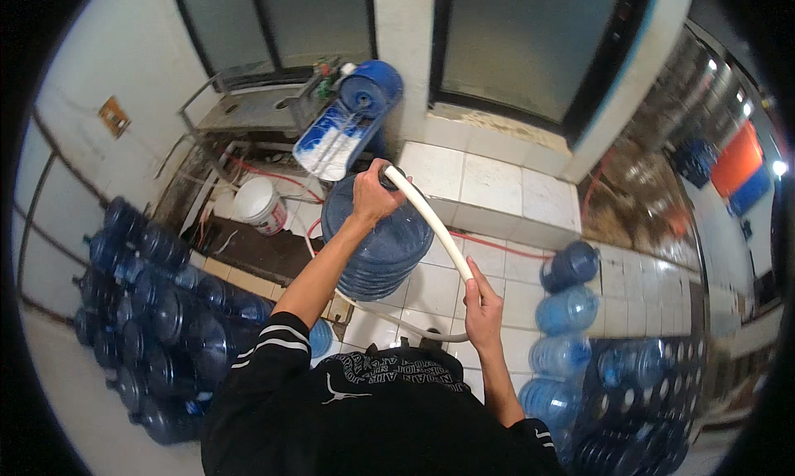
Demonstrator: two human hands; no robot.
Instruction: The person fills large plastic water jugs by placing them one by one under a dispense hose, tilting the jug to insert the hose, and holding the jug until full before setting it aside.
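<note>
A large ribbed blue water jug [385, 252] stands upright before me on the tiled floor. My left hand [376, 196] is closed around a dark round piece at the end of a cream-white hose [435, 221], just over the top of the jug. Whether that piece is the jug's neck or a fitting on the hose, I cannot tell. Farther down the same hose, my right hand [483, 308] grips it between thumb and fingers. From there the hose droops and curves back leftward near my feet.
Many blue jugs [168, 314] are stacked at left; more [566, 311] line the right beside a dark rack [621, 383]. A white bucket [259, 206], red hose [503, 245] and tiled step [490, 184] lie ahead. Behind, a blue drum [372, 85] adjoins a metal bench [248, 109].
</note>
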